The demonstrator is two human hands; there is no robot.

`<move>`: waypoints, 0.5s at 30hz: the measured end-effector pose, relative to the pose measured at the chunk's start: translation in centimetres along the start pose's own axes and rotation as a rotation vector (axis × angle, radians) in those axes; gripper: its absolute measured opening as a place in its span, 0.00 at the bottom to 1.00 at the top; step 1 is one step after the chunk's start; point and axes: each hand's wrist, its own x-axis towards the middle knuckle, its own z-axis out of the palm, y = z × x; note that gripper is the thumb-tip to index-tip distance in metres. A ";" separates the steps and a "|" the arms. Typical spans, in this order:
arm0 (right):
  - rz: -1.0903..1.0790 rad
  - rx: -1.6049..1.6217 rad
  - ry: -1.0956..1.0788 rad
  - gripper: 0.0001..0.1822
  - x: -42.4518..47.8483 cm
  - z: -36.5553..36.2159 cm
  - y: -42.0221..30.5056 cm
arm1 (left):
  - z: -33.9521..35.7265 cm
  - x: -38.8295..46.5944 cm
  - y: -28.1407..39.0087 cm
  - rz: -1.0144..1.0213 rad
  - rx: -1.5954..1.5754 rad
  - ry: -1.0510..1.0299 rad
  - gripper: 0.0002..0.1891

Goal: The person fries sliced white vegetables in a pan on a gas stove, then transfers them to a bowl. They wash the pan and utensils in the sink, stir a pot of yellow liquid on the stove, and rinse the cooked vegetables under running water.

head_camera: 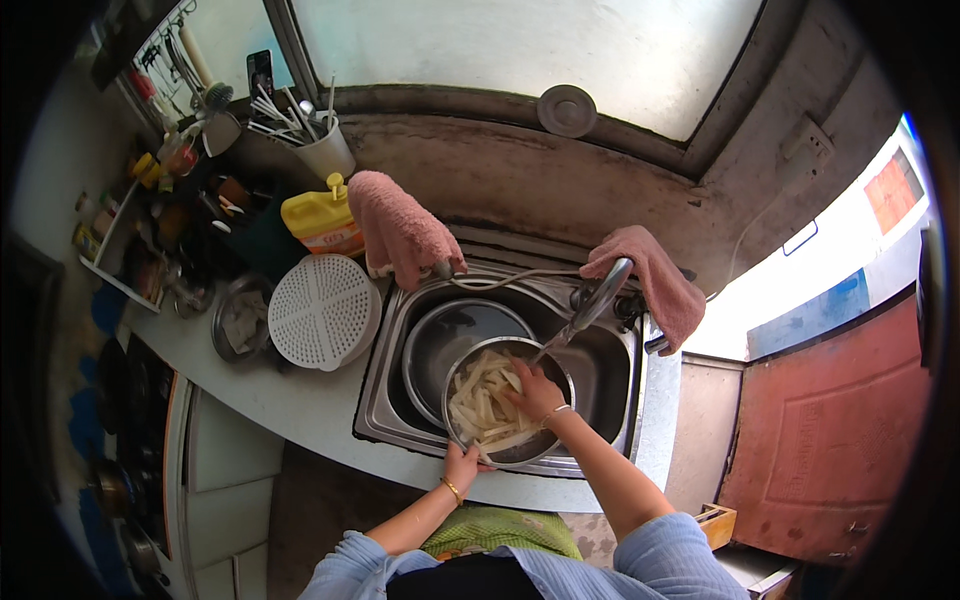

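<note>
Pale cut vegetable strips (484, 394) fill a stainless steel bowl (452, 430) over the front of the sink. My left hand (463, 466) grips the bowl's near rim from below. Inside the bowl, the fingers of my right hand (536, 394) are spread over the strips; whether they pinch any is hidden. Water runs from the curved metal faucet (602, 294) into the bowl beside my right fingers. A larger metal basin (469, 319) sits behind and partly under the bowl in the stainless steel sink (611, 382).
Pink towels hang over a pipe end (405, 225) and the faucet's side (652, 285). Left of the sink stand a white perforated strainer (324, 311), a yellow pump jug (322, 221) and a glass bowl (240, 322). A utensil holder (328, 154) stands by the window.
</note>
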 end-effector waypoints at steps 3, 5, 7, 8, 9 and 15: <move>-0.073 -0.365 0.079 0.37 -0.8 1.6 -2.5 | -0.6 0.5 -0.5 0.017 0.016 -0.013 0.23; -0.148 -0.628 -0.185 0.36 -2.4 2.5 -4.8 | -0.6 0.7 -0.4 0.042 0.029 -0.011 0.22; -0.284 -0.646 -0.187 0.33 -2.0 4.6 -1.9 | 0.0 0.1 0.1 0.062 0.039 0.008 0.19; -0.294 -0.635 -0.184 0.33 -1.7 4.2 -0.6 | -0.2 0.2 0.1 0.050 0.023 -0.019 0.20; -0.307 -0.624 -0.186 0.32 -1.5 3.9 -0.1 | -0.3 0.3 0.0 0.050 0.032 -0.021 0.20; -0.368 -0.285 -0.006 0.24 -3.4 2.5 1.1 | 0.0 0.4 0.3 0.061 0.083 -0.021 0.21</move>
